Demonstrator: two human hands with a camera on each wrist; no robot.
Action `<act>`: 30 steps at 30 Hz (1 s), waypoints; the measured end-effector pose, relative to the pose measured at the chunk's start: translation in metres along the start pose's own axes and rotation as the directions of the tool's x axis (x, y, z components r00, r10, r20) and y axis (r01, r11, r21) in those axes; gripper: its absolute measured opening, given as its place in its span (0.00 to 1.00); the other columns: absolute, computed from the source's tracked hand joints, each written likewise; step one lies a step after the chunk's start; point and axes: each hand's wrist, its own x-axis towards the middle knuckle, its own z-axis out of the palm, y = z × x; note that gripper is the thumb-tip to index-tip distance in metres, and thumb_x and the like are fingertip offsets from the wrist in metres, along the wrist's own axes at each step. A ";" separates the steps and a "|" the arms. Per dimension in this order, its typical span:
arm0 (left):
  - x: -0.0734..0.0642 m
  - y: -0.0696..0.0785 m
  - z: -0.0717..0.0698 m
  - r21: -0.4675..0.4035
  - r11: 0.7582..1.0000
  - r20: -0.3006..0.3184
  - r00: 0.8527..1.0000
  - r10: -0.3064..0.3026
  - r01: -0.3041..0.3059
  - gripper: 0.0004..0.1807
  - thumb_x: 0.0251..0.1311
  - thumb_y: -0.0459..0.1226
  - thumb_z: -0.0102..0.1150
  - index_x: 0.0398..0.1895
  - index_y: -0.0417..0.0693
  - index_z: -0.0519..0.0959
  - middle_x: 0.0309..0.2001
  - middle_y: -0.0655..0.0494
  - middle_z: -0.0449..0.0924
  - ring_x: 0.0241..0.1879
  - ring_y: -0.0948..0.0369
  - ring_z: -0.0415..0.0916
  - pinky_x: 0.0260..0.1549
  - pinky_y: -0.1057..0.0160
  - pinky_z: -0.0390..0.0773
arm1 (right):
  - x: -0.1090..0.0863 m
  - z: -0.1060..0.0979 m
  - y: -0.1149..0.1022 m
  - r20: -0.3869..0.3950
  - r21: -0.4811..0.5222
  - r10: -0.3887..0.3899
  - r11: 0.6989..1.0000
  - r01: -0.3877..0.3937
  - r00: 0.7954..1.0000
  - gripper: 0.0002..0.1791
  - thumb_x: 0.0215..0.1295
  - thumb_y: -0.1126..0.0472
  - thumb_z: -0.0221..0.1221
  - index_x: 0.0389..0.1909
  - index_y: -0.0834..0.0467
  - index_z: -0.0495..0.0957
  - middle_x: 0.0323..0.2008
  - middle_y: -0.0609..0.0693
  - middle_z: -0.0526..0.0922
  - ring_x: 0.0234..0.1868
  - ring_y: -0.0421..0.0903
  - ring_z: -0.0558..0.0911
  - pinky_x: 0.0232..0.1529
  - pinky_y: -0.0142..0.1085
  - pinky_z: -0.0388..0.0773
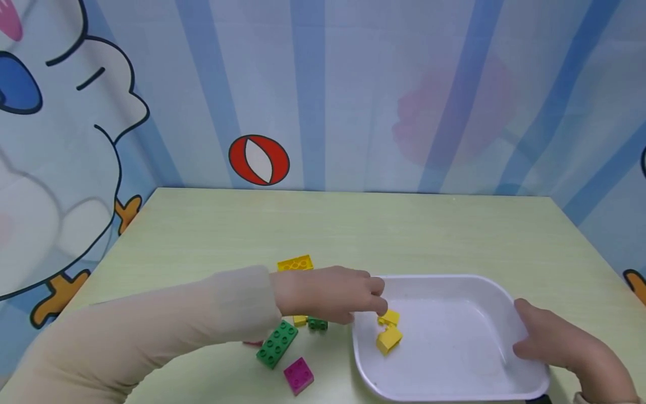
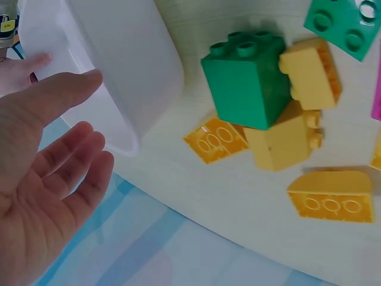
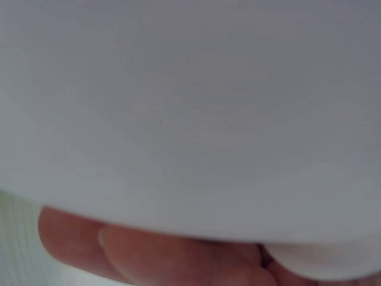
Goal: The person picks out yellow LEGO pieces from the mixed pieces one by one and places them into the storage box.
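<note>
My left hand point(image 1: 330, 293) reaches over the left rim of a white plastic tray point(image 1: 449, 331), its palm empty and fingers loosely bent in the left wrist view. Just below its fingertips, two small yellow building bricks point(image 1: 388, 340) lie in the tray. At the tray's right end my right hand point(image 1: 565, 339) grips the rim. The right wrist view is mostly filled by the tray's wall, with fingers point(image 3: 161, 253) along its lower edge. A tall green brick point(image 2: 241, 89) leans among several yellow bricks point(image 2: 277, 143) beside the tray; my left forearm partly covers this group in the head view.
Left of the tray on the pale table point(image 1: 323, 224) lie a flat green brick point(image 1: 277, 344), a magenta brick point(image 1: 299, 376) and a yellow brick point(image 1: 295, 262) behind the left wrist. A printed cloth point(image 1: 348, 101) hangs behind the table.
</note>
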 end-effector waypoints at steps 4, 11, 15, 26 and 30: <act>-0.013 -0.006 0.007 -0.043 0.998 -0.002 0.999 -0.045 0.045 0.28 0.54 0.38 0.65 0.59 0.59 0.69 0.51 0.60 0.69 0.46 0.64 0.67 0.40 0.75 0.72 | -0.001 0.001 -0.002 -0.009 0.007 -0.041 0.999 0.041 0.999 0.43 0.52 0.70 0.59 0.60 0.85 0.44 0.58 0.80 0.57 0.58 0.72 0.64 0.54 0.60 0.63; -0.043 -0.017 0.026 -0.069 0.991 -0.007 0.994 -0.111 0.111 0.26 0.55 0.38 0.65 0.57 0.58 0.70 0.48 0.61 0.69 0.43 0.64 0.67 0.39 0.75 0.72 | -0.003 0.002 -0.006 -0.024 -0.010 -0.062 0.998 0.062 0.998 0.44 0.50 0.70 0.58 0.60 0.85 0.43 0.58 0.81 0.56 0.58 0.71 0.65 0.54 0.59 0.64; -0.055 -0.023 0.036 -0.117 0.984 -0.002 0.991 -0.132 0.130 0.25 0.54 0.38 0.66 0.56 0.57 0.70 0.45 0.61 0.69 0.41 0.65 0.68 0.41 0.73 0.72 | -0.005 0.000 -0.005 -0.023 0.002 -0.057 0.998 0.058 0.998 0.45 0.51 0.70 0.58 0.61 0.85 0.41 0.60 0.81 0.54 0.59 0.72 0.62 0.55 0.60 0.62; -0.065 -0.033 0.053 -0.161 0.971 -0.037 0.982 -0.185 0.177 0.18 0.55 0.41 0.64 0.48 0.54 0.72 0.38 0.63 0.69 0.36 0.67 0.66 0.40 0.74 0.72 | -0.005 0.000 -0.004 -0.019 0.010 -0.030 1.000 0.030 0.999 0.46 0.53 0.69 0.59 0.61 0.85 0.39 0.61 0.81 0.50 0.60 0.73 0.58 0.56 0.62 0.59; -0.065 -0.035 0.056 -0.174 0.964 -0.027 0.978 -0.207 0.199 0.14 0.55 0.41 0.64 0.44 0.55 0.75 0.36 0.64 0.68 0.34 0.67 0.65 0.37 0.74 0.72 | -0.005 0.000 -0.004 -0.026 -0.004 -0.023 1.000 0.023 0.999 0.45 0.52 0.70 0.59 0.61 0.86 0.41 0.60 0.81 0.53 0.59 0.72 0.62 0.55 0.60 0.62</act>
